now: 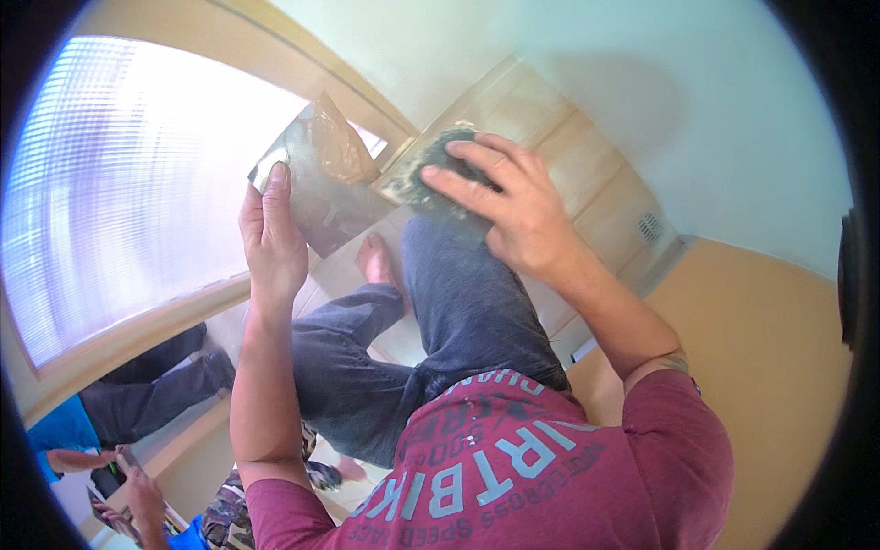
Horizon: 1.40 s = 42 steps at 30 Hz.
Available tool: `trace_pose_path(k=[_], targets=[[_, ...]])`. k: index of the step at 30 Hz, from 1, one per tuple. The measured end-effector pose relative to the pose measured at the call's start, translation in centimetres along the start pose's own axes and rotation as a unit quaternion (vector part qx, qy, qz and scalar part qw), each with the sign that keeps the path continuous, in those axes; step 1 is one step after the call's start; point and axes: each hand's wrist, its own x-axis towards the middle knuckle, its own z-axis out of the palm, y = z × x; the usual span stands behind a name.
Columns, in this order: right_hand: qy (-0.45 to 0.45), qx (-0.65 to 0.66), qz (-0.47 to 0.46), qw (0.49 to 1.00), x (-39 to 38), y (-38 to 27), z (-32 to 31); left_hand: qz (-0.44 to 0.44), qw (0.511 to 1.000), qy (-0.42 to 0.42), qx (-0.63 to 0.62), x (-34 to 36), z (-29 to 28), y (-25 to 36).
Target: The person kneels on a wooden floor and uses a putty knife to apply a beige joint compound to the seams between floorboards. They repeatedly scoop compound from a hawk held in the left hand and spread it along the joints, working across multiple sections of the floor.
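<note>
My left hand (273, 229) grips a flat grey sheet (325, 206), held tilted by its left corner with the thumb on top; a crumpled brownish patch is at the sheet's upper right. My right hand (513, 197) holds a dark, mottled, pad-like block (411, 183) with pale smears, its fingers spread over the top. The block is to the right of the sheet, above my bent knee. My bare foot (376, 257) shows below the sheet.
A light wooden frame with a bright ribbed pane (137, 183) stands at left. Pale panels (614, 192) with a small vent (649, 226), white walls and an ochre surface (742, 357) lie at right. Other people's legs (160, 394) and hands (142, 495) appear at lower left.
</note>
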Motion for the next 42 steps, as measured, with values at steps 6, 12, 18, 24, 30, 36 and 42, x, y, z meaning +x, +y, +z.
trace_pose_path(k=[6, 12, 18, 24, 30, 36, 42], targets=[[0.06, -0.015, -0.006, 0.998, -1.1, 0.0, 0.5, 0.127, 0.992, -0.009, 0.003, 0.3, 4.7, 2.4], [0.133, 0.228, 0.255, 0.93, -4.6, 6.8, 2.6, 0.102, 0.982, 0.088, -0.133, 3.3, 2.0, 5.3], [0.003, 0.092, 0.384, 0.919, -11.4, 16.4, 4.8, 0.071, 0.986, 0.089, -0.123, 3.2, -4.2, 0.5], [-0.32, -0.136, 0.062, 0.936, -15.9, 17.7, 13.6, 0.043, 0.991, 0.105, 0.076, 2.0, -9.6, -4.5], [-0.391, -0.175, -0.011, 0.904, -18.9, 17.9, 22.6, 0.061, 0.984, 0.094, 0.136, 1.4, -12.2, -6.1], [-0.452, -0.157, 0.077, 0.875, -19.8, 16.9, 23.8, 0.037, 0.976, 0.044, 0.21, 1.5, -13.2, -6.9], [-0.428, -0.115, 0.013, 0.896, -20.2, 15.5, 25.9, 0.068, 0.977, 0.04, 0.199, 1.8, -12.7, -7.2]])
